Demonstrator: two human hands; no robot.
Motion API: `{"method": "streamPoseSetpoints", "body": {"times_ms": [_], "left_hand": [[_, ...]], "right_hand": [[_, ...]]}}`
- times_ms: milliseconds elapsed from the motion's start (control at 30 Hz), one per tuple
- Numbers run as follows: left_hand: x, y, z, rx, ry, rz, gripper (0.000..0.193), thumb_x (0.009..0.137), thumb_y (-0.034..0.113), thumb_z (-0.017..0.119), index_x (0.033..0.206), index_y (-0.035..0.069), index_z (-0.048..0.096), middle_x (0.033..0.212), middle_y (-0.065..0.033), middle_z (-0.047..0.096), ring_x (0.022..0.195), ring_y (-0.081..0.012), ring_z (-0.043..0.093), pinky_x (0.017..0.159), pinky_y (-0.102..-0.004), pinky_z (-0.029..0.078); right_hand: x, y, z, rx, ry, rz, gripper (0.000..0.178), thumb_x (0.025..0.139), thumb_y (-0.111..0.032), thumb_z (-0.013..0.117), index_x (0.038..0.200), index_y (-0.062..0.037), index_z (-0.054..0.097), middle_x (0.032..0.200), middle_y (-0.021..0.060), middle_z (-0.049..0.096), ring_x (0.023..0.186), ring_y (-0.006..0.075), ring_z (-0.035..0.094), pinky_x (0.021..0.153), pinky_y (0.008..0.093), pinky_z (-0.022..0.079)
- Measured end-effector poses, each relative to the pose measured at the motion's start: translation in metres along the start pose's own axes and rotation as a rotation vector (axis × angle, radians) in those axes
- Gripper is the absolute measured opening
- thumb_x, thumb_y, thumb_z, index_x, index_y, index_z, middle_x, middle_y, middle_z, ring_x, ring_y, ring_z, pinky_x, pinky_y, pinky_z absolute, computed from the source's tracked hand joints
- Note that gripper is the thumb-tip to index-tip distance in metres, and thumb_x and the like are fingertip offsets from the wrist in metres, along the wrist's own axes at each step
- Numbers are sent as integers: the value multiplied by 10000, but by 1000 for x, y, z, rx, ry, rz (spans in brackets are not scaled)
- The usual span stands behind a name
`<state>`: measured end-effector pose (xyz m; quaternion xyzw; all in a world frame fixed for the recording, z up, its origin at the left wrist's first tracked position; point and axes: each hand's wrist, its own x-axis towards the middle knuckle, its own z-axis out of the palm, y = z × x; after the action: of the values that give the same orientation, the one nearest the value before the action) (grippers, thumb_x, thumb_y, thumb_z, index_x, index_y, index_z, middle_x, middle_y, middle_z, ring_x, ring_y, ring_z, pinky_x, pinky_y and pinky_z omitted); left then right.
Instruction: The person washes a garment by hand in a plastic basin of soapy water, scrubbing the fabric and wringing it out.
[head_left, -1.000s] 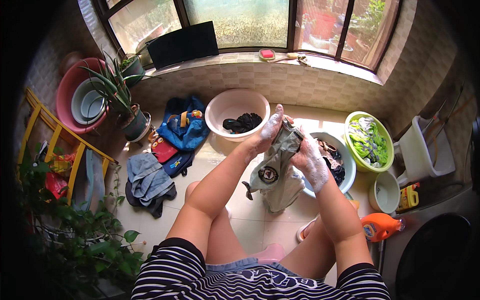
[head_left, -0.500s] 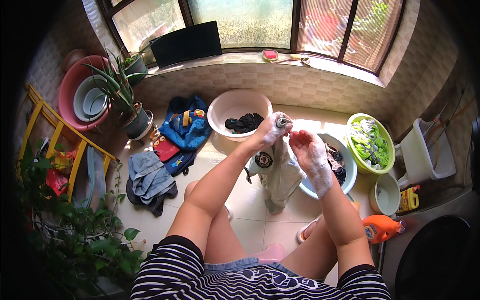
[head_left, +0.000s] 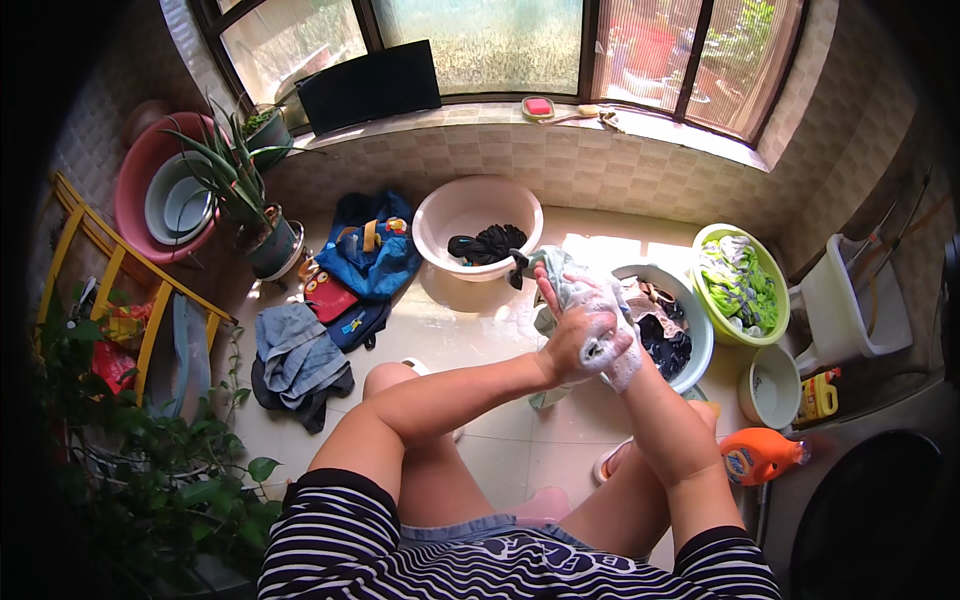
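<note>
Well, working this cloth evenly is probably depending on steady backing: the right hand [head_left: 627, 354] is seemingly supporting the pale grey-green garment [head_left: 567, 268], while the left hand [head_left: 582, 346] is pressing over it. Taking small folds, with firm, even pressure, is likely giving better contact than bunching thick layers. The left fingers are curling tightly around a gathered fold; the right fingers [head_left: 546, 290] are extending fairly straight along the cloth. Just right of the frame's centre, the garment is looking wet, crumpled and sudsy, its lower part hanging behind the left hand.
</note>
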<state>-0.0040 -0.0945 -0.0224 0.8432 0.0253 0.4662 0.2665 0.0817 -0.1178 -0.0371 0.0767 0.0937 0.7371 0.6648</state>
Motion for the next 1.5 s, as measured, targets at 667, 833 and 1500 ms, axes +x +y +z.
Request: {"method": "streamPoseSetpoints", "body": {"times_ms": [667,833,1500], "left_hand": [[-22,-46,49,291,55,-418,541,907,261,307,1334,-45,178,1394,-245,139,1312,-320,113,1071,-347,85],[13,-96,-7,-40,271,-746,550,913,297,304,1326,-51,198,1387,-255,147,1312,-314,121,1068,-342,106],[11,-60,-8,-629,283,-915,474,912,298,292,1225,-47,203,1281,-225,242,1224,-271,223,1023,-342,177]], "right_hand": [[13,-6,-41,971,-348,129,455,897,-183,347,1312,-10,285,1324,97,349,1214,202,330,1013,292,246],[28,50,-1,-691,-82,-438,358,877,-119,381,1206,19,411,1202,101,474,1101,198,450,984,314,324],[24,41,-6,-691,143,-484,385,900,-157,369,1243,17,366,1236,132,440,1145,230,412,1001,325,289]]}}
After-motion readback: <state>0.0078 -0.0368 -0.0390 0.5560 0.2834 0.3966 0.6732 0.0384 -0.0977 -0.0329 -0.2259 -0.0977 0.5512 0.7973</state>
